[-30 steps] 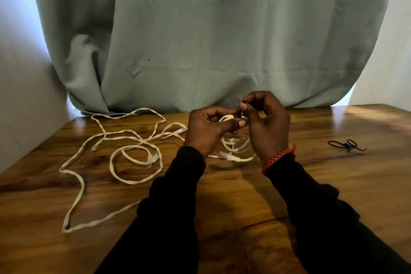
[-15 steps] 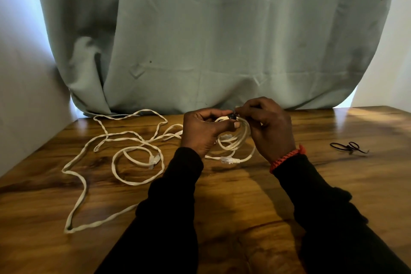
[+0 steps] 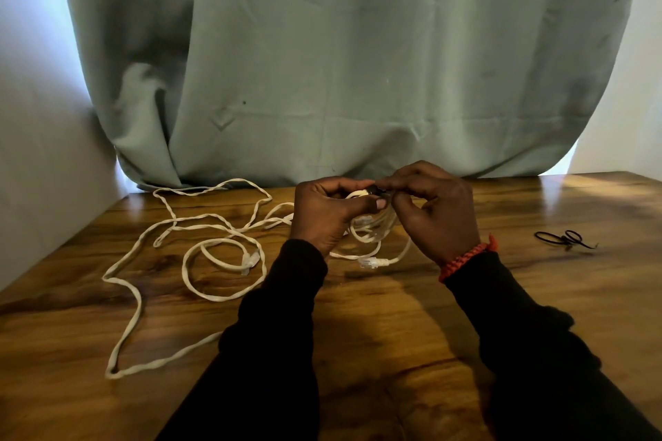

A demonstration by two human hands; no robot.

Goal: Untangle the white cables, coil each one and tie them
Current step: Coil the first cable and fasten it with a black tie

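A small coil of white cable [image 3: 372, 229] hangs between both hands above the wooden table [image 3: 394, 315]. My left hand [image 3: 329, 211] grips the top of the coil. My right hand [image 3: 433, 211] pinches a short black tie [image 3: 376, 189] at the top of the same coil. One clear plug [image 3: 370, 262] of this cable rests on the table below. A second white cable [image 3: 172, 225] lies loose in wide loops on the left, with a clear plug [image 3: 249, 258] inside its inner loop.
Another black tie [image 3: 564, 240] lies on the table to the right. A grey-green curtain [image 3: 340, 64] hangs along the table's far edge, and a white wall [image 3: 32, 118] closes the left side.
Both hands have lowered a little, and my right hand has turned over the top of the coil, fingers now pinching the black tie closer to my left thumb.
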